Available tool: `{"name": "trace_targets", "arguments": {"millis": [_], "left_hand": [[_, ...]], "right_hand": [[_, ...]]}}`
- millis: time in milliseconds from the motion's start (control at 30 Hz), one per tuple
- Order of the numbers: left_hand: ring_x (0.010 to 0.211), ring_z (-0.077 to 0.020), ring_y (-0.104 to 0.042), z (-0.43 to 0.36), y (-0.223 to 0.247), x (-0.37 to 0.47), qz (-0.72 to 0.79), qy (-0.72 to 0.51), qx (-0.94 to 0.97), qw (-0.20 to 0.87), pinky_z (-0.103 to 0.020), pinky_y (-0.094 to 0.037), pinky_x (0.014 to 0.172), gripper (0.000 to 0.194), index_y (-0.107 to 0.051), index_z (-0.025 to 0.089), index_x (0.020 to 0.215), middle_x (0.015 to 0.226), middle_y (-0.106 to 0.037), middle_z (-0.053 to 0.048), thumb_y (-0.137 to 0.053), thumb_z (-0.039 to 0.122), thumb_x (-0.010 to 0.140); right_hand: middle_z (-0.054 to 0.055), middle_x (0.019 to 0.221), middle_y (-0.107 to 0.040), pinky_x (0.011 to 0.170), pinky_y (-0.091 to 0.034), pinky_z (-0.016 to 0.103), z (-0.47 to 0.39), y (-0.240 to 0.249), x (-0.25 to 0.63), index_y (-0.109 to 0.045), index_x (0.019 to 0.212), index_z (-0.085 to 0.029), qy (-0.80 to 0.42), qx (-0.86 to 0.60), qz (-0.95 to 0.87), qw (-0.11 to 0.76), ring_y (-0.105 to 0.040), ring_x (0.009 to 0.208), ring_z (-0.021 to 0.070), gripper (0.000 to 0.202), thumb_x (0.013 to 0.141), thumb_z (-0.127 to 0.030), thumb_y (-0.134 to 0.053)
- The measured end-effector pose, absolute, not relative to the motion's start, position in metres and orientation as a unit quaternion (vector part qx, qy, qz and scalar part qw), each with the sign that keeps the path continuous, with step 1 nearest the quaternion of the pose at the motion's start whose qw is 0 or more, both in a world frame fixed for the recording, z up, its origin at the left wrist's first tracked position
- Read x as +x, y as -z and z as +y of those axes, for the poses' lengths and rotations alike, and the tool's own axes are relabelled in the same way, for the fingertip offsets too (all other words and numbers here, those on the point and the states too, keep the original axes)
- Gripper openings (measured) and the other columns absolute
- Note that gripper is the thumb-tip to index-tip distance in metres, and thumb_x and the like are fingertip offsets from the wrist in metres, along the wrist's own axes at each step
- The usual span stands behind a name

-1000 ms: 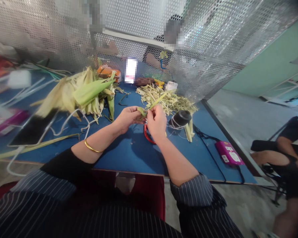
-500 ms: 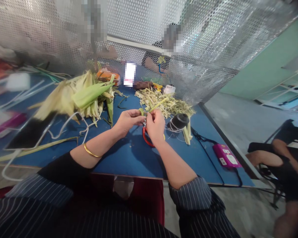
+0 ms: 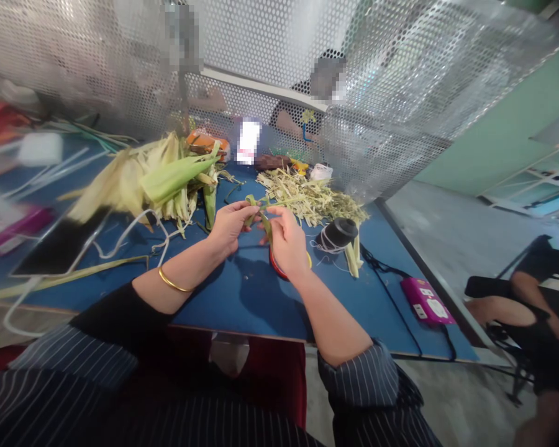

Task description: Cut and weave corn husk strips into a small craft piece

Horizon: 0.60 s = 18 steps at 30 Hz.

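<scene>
We hold a green strip (image 3: 267,230) above the blue table (image 3: 200,304).
In the head view, our left hand (image 3: 228,227) pinches it; our right hand (image 3: 289,242) curls beside its hanging end, whether gripping we cannot tell. The black spool (image 3: 340,232) is near.

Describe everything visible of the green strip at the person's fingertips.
The green strip looks like thin, limp plant leaf, perhaps corn husk. It is bent: one part curls up above the fingertips of the left hand, which pinches it; another hangs down beside the right hand; a narrow, paler length reaches off to the right. It is above the blue tabletop. Fingers partly cover it, so whether this is one piece or several cannot be told.
</scene>
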State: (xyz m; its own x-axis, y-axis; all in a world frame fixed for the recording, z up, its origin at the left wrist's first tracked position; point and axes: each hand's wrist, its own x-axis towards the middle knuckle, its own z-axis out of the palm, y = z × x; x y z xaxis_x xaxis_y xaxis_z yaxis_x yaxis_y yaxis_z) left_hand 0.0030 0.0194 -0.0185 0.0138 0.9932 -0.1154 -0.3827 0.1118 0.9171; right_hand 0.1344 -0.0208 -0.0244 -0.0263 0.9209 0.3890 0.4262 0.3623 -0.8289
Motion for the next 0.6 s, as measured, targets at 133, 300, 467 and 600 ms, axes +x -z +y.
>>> {"name": "trace_targets", "arguments": {"millis": [133,300,467,600], "left_hand": [[0.042,-0.0038,-0.037,0.02,0.017,0.001,0.448,-0.562,0.368,0.59,-0.02,-0.02,0.038,0.013,-0.061,0.015,0.065,0.049,-0.049,0.006,-0.072,0.02,0.061],[0.044,-0.0047,-0.038,0.016,0.019,0.002,0.431,-0.533,0.418,0.596,-0.02,-0.023,0.04,0.011,-0.061,0.015,0.061,0.051,-0.052,0.004,-0.071,0.021,0.06],[0.054,-0.009,-0.052,0.011,0.019,0.003,0.4,-0.463,0.504,0.61,-0.019,-0.028,0.042,0.011,-0.069,0.015,0.068,0.062,-0.061,-0.001,-0.07,0.023,0.061],[0.057,-0.0097,-0.055,0.009,0.015,0.002,0.381,-0.411,0.532,0.635,-0.019,-0.032,0.043,0.008,-0.068,0.015,0.066,0.067,-0.064,-0.003,-0.069,0.021,0.061]], "right_hand": [[0.001,0.105,-0.07,0.083,-0.051,0.034,-0.02,0.022,0.142,-0.059,0.112,-0.027,-0.19,-0.451,-0.771,0.407,-0.068,0.082,0.0157,0.031,0.09,-0.017,-0.039],[0.001,0.1,-0.071,0.084,-0.05,0.032,-0.018,0.017,0.146,-0.065,0.102,-0.026,-0.13,-0.444,-0.788,0.406,-0.067,0.09,0.0174,0.023,0.087,-0.019,-0.049],[0.006,0.094,-0.067,0.082,-0.046,0.035,-0.015,0.01,0.15,-0.065,0.085,-0.022,0.006,-0.483,-0.725,0.491,-0.061,0.091,0.0208,0.016,0.088,-0.028,-0.051],[0.002,0.077,-0.065,0.067,-0.041,0.03,-0.007,0.014,0.156,-0.061,0.081,-0.022,-0.039,-0.546,-0.712,0.44,-0.057,0.071,0.018,0.017,0.089,-0.031,-0.049]]}}
